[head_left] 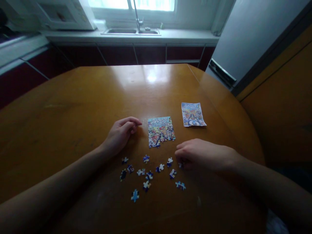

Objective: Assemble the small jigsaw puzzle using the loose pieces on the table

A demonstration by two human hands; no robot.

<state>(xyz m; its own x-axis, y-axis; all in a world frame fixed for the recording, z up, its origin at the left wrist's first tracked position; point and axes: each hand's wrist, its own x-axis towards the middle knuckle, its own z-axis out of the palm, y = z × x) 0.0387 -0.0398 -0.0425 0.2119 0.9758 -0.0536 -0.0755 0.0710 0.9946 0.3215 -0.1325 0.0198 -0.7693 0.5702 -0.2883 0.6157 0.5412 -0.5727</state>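
A partly assembled jigsaw puzzle (161,130) lies on the table, its lower edge uneven with gaps. My left hand (124,130) rests on its side left of the puzzle, fingers loosely bent and holding nothing. Below the puzzle's right corner, my right hand (192,152) is closed, fingertips down on a puzzle piece (180,165) that is mostly hidden by them. Several loose pieces are scattered nearer to me, among them a white and blue piece (170,162), a light blue piece (135,195) and a dark piece (123,175).
A creased picture sheet (193,114) lies right of the puzzle. The wooden table (97,91) has a rounded edge. Beyond it are a counter with a sink (122,31) and faucet (138,22), and a fridge (255,35) at the right.
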